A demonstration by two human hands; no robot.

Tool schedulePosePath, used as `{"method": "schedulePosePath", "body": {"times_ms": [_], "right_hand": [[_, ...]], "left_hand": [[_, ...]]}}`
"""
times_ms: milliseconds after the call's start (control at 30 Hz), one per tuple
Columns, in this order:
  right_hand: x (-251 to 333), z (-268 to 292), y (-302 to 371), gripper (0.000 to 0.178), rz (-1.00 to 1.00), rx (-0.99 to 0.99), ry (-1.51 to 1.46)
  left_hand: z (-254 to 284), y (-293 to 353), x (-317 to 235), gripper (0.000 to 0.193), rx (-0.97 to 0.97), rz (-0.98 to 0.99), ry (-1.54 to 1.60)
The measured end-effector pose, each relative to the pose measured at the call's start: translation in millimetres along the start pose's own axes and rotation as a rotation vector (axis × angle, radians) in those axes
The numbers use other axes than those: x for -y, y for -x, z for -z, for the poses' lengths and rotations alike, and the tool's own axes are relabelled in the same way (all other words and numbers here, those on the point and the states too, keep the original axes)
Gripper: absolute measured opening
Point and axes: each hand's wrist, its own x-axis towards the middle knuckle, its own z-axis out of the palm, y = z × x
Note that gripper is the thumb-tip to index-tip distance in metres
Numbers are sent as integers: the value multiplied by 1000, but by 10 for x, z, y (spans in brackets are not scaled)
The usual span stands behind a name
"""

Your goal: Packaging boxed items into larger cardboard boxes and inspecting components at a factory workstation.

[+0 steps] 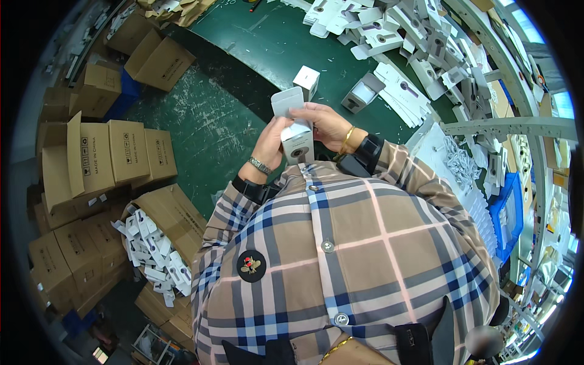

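Observation:
Close to my body I hold up a small white carton (pixel 298 144) with a dark round picture on its front; its long top flap (pixel 287 101) stands raised. My left hand (pixel 269 145) is closed on the carton's left side. From the right, my right hand (pixel 328 125) grips the carton's upper edge, its thumb or finger near the flap. Just beyond my hands a closed white box (pixel 306 81) stands on the green table (pixel 243 52). To its right is a grey-white box (pixel 363 92) whose contents I cannot make out.
Flat white cartons (pixel 404 91) lie fanned at the right, below a large heap of cartons (pixel 420 36). A pile of small white parts (pixel 462 161) and a blue tray (pixel 508 210) sit farther right. Brown shipping boxes (pixel 91 158) stack at left; one open box (pixel 173 213) spills white cartons (pixel 152 249).

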Motion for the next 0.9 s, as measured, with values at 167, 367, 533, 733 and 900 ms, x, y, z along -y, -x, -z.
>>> {"method": "schedulePosePath", "body": {"times_ms": [167, 367, 533, 733, 900], "right_hand": [[166, 246, -27, 30, -49, 95, -221], [293, 288, -189, 16, -36, 48, -251], [70, 332, -119, 18, -57, -16, -136], [140, 309, -7, 16, 57, -172, -32], [-134, 338, -76, 23, 299, -139, 189]], "left_hand": [[-37, -108, -115, 31, 21, 38, 30], [-50, -382, -483, 31, 68, 142, 69], [-74, -339, -197, 30, 76, 155, 103], [-270, -105, -262, 27, 197, 111, 302], [-98, -180, -59, 28, 185, 77, 237]]}}
